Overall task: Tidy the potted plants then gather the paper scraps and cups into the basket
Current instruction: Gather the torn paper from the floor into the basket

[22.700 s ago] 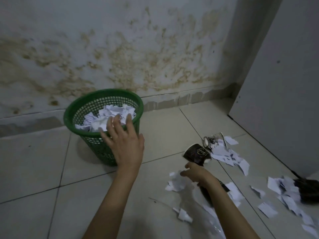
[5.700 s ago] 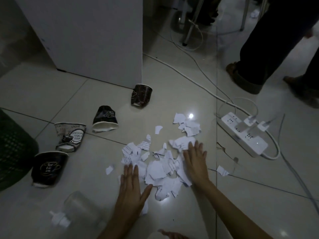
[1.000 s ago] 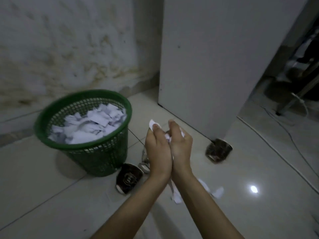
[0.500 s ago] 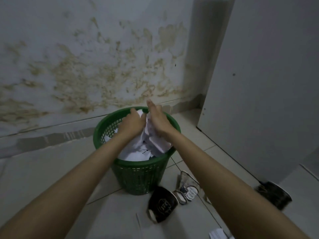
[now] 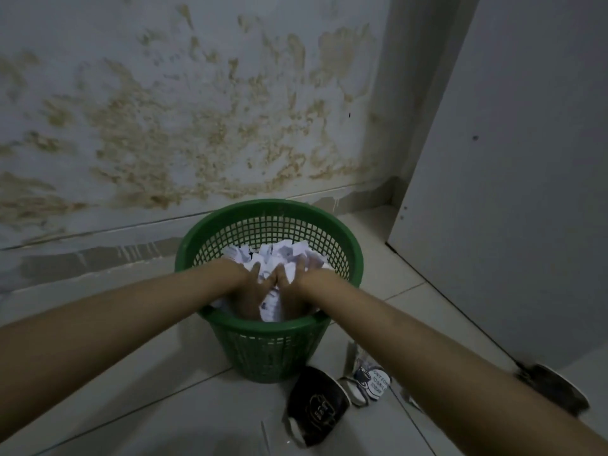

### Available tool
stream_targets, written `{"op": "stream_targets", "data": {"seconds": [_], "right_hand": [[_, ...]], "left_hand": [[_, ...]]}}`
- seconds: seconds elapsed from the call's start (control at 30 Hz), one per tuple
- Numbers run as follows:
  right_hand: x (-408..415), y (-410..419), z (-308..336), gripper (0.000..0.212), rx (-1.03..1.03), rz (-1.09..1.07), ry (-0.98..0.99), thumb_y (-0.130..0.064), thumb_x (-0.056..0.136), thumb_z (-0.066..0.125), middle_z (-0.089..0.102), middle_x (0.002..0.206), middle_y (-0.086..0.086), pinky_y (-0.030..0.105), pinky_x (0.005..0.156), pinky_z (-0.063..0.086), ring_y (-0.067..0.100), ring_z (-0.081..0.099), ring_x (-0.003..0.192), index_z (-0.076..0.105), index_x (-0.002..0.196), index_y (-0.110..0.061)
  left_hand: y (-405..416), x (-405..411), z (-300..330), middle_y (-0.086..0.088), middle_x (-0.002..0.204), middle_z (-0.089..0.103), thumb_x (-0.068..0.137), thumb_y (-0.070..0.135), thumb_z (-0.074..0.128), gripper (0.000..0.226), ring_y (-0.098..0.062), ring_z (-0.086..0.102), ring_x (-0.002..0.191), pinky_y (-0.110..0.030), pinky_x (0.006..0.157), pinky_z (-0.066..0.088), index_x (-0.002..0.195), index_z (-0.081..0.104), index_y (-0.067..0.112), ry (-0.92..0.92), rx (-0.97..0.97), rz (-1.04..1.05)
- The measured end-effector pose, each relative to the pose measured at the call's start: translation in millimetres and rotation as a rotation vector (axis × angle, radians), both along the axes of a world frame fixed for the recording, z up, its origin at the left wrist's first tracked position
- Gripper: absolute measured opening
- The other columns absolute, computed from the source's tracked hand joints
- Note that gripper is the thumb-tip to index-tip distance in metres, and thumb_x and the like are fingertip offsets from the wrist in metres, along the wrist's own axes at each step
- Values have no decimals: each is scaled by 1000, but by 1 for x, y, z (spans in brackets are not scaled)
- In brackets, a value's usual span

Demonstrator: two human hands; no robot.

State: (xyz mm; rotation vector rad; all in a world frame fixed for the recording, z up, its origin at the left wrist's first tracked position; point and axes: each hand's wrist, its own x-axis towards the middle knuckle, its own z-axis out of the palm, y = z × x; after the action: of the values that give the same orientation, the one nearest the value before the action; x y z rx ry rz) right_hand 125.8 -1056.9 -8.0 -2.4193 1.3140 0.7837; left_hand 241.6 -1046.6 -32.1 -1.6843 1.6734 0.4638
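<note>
A green mesh basket (image 5: 263, 343) stands on the tiled floor by the stained wall, filled with white paper scraps (image 5: 286, 255). Both my hands are down inside it. My left hand (image 5: 248, 292) and my right hand (image 5: 294, 291) lie side by side on the scraps near the front rim, fingers spread, with a scrap between them. On the floor just right of the basket lie a black paper cup (image 5: 316, 406) on its side and a crushed white printed cup (image 5: 370, 383). Another dark cup (image 5: 556, 386) lies further right, partly hidden by my right forearm.
A white cabinet side (image 5: 510, 159) rises on the right, close to the basket. The stained wall (image 5: 197, 126) runs behind it. A small paper scrap (image 5: 409, 398) lies by my right forearm.
Over the last second my hands carried a bunch of scraps from the floor to the basket. They have now dropped from above the rim down onto the paper inside.
</note>
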Motion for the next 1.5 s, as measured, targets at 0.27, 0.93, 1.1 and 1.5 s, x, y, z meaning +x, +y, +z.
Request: {"op": "stream_targets", "data": {"seconds": [0.27,0.93,1.1,1.5], "right_hand": [[13,-15,1,71,107,37,59,-23,86,58,14,156,9,38,112,24,29,16,142,23,147,-19],[-36,36,102,61,49,19,-277,-16,89,57,37,145,13,34,103,35,28,39,131,30,142,-7],[-104,61,117,58,-98,-2,-303,-23,87,60,45,139,10,31,98,37,25,46,123,38,138,-10],[-343,146,-49,58,-1,-831,-381,-11,95,43,28,152,9,27,105,29,24,34,136,19,148,-20]], "left_hand": [[-11,-7,-21,-19,146,-37,91,54,41,91,-44,-4,142,-52,115,15,142,-28,25,-180,162,-93],[43,-51,97,-8,148,37,77,59,61,90,-29,41,130,-44,110,34,146,25,15,126,-312,76],[67,-104,106,-9,133,52,87,39,58,56,-25,50,115,-29,92,38,133,47,9,456,-443,-25],[114,-235,-25,-8,139,44,92,22,52,44,-22,44,126,-29,102,36,133,43,12,770,-274,-316]]}}
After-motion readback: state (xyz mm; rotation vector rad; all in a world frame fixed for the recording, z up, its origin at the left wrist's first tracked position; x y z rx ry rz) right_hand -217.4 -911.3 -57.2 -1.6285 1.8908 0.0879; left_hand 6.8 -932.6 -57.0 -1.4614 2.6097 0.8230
